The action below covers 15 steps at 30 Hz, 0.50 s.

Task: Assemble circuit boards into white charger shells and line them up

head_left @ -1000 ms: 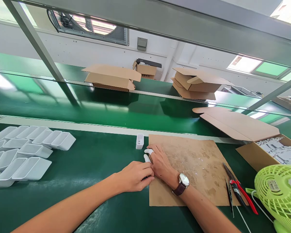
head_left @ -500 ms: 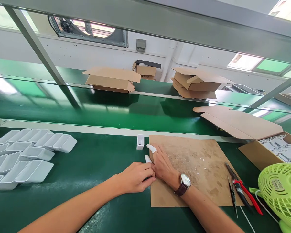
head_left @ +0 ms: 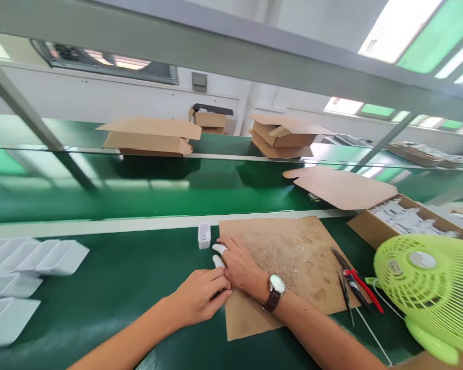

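Observation:
My right hand (head_left: 241, 266) rests at the left edge of a brown cardboard sheet (head_left: 278, 252), wearing white finger cots (head_left: 218, 249) on its index finger and thumb. Those two fingers are stretched out, and nothing shows between them. My left hand (head_left: 203, 294) has its fingers curled and closed against the base of the right thumb. What they pinch is hidden. Just beyond the right fingertips, a small white plastic case (head_left: 204, 236) with slots inside stands on the green bench, apart from both hands.
Several white open cases (head_left: 61, 257) lie in rows at left. Pliers with red and black handles (head_left: 357, 282) and tweezers (head_left: 346, 298) are on the right. Beyond stand a green fan (head_left: 424, 288) and an open carton of white parts (head_left: 405, 216). Folded cartons (head_left: 150, 136) sit on the shelf.
The view has swung to the right, so the scene sits further left and more of the fan shows. Both hands keep nearly the same pose, the left still against the right thumb.

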Available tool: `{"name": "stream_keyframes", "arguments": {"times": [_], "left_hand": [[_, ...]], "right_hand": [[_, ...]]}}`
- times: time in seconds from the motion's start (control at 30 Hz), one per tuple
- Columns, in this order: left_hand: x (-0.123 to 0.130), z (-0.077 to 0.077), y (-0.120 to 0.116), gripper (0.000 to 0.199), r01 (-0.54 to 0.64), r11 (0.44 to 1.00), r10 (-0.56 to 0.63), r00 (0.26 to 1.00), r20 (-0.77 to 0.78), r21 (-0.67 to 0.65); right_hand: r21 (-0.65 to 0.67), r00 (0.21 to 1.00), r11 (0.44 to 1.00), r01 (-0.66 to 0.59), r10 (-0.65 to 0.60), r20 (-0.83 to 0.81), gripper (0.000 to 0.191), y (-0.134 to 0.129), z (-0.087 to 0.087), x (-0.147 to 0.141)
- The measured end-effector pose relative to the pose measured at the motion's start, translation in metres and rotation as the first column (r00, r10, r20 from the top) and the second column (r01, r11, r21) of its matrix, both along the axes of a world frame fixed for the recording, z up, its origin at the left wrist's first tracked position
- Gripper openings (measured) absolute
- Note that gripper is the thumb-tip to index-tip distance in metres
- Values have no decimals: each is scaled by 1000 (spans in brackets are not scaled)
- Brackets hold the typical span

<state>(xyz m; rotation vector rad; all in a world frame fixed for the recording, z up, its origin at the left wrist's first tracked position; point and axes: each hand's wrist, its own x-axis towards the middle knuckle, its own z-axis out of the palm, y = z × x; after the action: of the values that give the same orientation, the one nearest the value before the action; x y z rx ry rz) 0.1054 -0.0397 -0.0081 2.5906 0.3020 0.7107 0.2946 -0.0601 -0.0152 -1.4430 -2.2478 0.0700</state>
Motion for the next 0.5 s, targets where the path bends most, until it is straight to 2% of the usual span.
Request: {"name": "stream_keyframes", "arguments": {"times": [0.17, 0.3, 0.5], "left_hand": [[0, -4, 6, 18, 39, 998, -38, 999, 13, -41], [1, -8, 8, 16, 39, 995, -36, 998, 42, -86], [3, -10, 8, 18, -11, 999, 11, 1000, 27, -30]], "right_hand": [[-41, 991, 999, 23, -18, 132, 23, 6, 6, -1], [-48, 984, 998, 31, -22, 179, 26, 7, 9, -1], [-29, 978, 999, 32, -26, 209, 30, 6, 16, -3]]}}
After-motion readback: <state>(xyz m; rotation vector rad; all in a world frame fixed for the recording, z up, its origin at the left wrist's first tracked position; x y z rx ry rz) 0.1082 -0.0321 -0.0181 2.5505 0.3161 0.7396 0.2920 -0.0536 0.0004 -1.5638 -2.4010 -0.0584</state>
